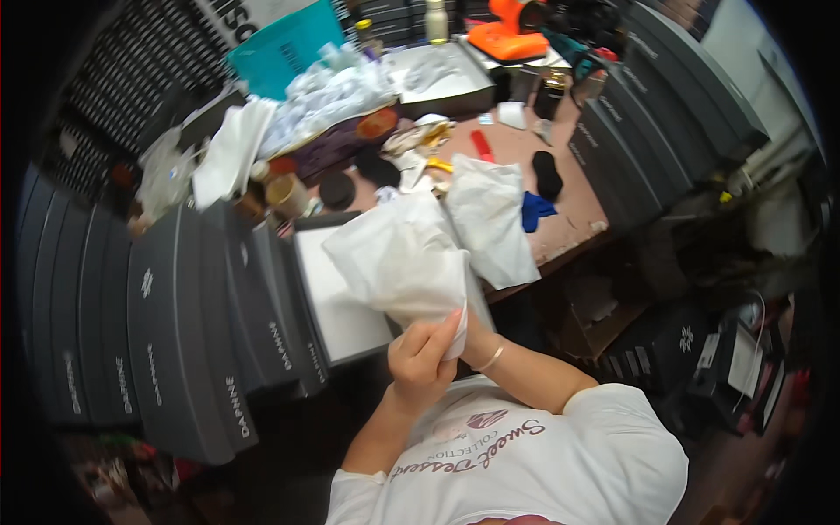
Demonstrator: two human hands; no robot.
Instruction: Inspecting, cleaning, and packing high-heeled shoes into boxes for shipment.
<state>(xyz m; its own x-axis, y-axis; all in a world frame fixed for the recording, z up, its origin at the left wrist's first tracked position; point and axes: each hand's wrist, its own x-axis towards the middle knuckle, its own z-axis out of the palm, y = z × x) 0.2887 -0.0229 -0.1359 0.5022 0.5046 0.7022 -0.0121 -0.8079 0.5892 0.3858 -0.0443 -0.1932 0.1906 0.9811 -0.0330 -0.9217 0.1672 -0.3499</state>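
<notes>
A white cloth bag (398, 254) hangs in front of me above an open box with a white inside (337, 302). My left hand (423, 352) is closed, its fingers pinching the near edge of the bag. My right hand (474, 339), with a light bracelet at the wrist, reaches into or behind the same edge. The cloth hides its fingers, so I cannot tell how they are placed. What the bag holds, if anything, is out of sight. A second white cloth bag (494, 214) lies flat on the table to the right.
Dark grey shoeboxes stand in a row at left (188, 332), with more stacked at right (665, 122). On the pink table (573, 214) are a black item (548, 175), blue cloth (535, 211) and a red piece (481, 145). An orange tool (507, 39) stands at the back.
</notes>
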